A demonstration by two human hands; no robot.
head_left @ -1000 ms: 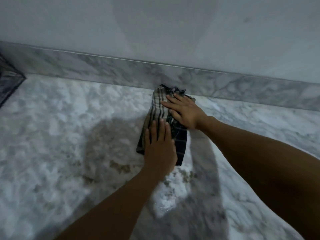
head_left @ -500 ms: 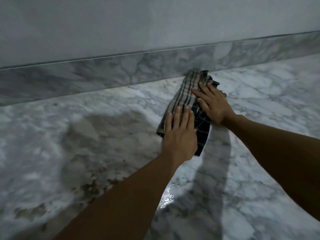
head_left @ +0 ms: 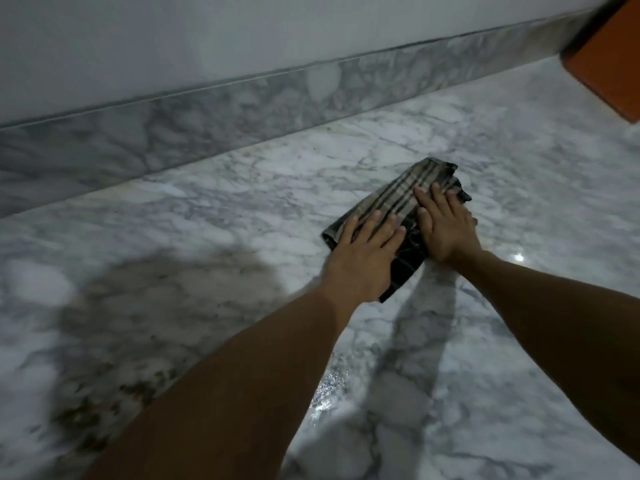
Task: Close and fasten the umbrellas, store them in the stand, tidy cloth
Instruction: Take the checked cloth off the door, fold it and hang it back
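Both hands (head_left: 360, 258) (head_left: 445, 230), fingers flat, press the folded cloth (head_left: 398, 199) (orange object (head_left: 609, 60) nearby).

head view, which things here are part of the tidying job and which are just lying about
Part of the job:
- folded plaid cloth on the marble floor
- left hand, pressing flat on it
- right hand, pressing flat on it

Just there:
- orange object, top right corner
- marble skirting

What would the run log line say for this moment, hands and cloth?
step: tidy cloth | left hand: flat on folded plaid cloth | right hand: flat on cloth | cloth: on marble floor, apart from baseboard
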